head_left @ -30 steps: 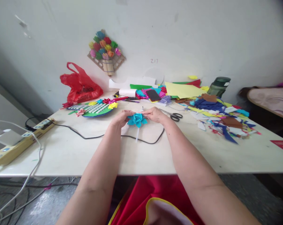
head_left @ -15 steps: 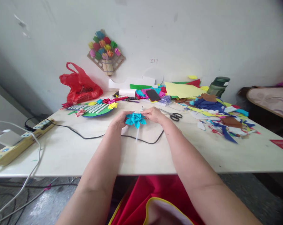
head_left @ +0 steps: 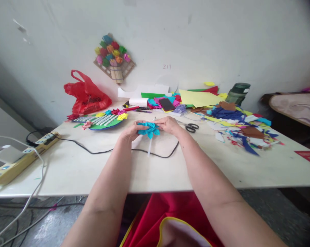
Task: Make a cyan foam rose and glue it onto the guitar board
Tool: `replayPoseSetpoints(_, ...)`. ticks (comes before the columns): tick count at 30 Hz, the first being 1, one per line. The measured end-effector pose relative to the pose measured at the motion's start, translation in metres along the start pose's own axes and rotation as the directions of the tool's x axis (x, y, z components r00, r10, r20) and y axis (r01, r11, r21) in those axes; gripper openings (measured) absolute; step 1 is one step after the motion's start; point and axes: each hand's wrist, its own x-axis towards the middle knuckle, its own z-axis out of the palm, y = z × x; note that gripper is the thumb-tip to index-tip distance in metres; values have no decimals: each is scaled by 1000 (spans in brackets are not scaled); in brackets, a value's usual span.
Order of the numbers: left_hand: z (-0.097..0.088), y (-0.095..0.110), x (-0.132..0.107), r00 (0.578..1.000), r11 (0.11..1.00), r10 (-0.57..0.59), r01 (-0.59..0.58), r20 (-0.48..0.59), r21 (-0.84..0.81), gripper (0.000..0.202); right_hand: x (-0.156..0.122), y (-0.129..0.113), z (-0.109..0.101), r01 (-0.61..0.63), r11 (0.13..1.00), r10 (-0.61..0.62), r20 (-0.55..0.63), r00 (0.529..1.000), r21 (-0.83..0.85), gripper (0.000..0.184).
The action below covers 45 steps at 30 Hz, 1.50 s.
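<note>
Gripping the blue paper flower [head_left: 151, 129] mid-worktop [head_left: 160, 175], left hand [head_left: 131, 132] and right hand [head_left: 169, 125] close on it from nine and three o'clock. Room runs to the front edge [head_left: 160, 191] at six, crossed by a black cable [head_left: 93, 153]. Obstructions: scissors [head_left: 192, 127], then scraps [head_left: 252, 132], at three; green board [head_left: 113, 122] at nine.

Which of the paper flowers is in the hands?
The turquoise flower between the left hand and right hand; others are on or beside the green board, or in the wall hanging.
</note>
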Motion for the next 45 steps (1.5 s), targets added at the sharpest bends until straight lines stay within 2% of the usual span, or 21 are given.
replayPoseSetpoints(4,3,-1,0,998,992,54,-49,-37,116,34,0,0,0,46,998,-46,-12,999,-38,32)
replayPoseSetpoints(8,4,-2,1,996,986,78,-72,-38,149,36,0,-1,-2,25,994,-25,-1,1000,-104,33)
replayPoseSetpoints(14,6,-5,4,990,974,98,-74,-104,213,34,0,-5,-2,32,975,-27,29,999,-219,37)
replayPoseSetpoints(21,12,-5,5,976,965,135,-91,-170,245,30,3,-2,3,76,956,-72,24,997,-285,38)
replayPoseSetpoints(27,12,-6,7,950,964,168,-102,-265,244,29,1,-9,0,102,937,-94,40,995,-333,40)
replayPoseSetpoints(36,11,-3,4,962,961,174,-118,-212,250,34,0,-11,-1,107,936,-106,22,994,-337,40)
replayPoseSetpoints(45,14,-3,4,954,952,216,-158,-208,264,31,0,-9,-1,112,930,-118,6,993,-350,40)
